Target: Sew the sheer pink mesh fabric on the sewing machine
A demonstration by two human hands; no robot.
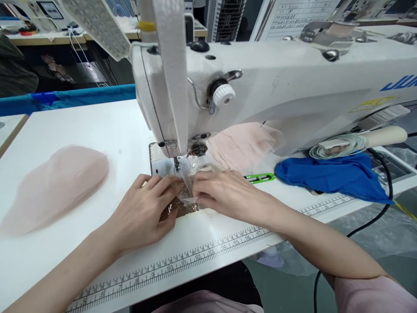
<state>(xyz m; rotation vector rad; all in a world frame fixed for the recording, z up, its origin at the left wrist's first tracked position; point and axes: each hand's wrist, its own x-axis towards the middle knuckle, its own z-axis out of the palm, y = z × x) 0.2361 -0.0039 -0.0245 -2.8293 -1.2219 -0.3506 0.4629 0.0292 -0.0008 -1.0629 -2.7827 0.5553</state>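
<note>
A narrow strip of sheer fabric runs down from under the needle area of the white sewing machine. My right hand has its fingers closed on the strip just right of the needle. On the left side, my left hand curls its fingers over the strip's other edge, with the thumb lower on the shiny plate cover. The fingertips hide much of the strip. Behind my right hand lies a pale pink sheer fabric.
Another sheer pink piece lies on the white table at left. Green thread snips and a blue cloth lie to the right. A printed ruler follows the front edge. A black cable hangs at right.
</note>
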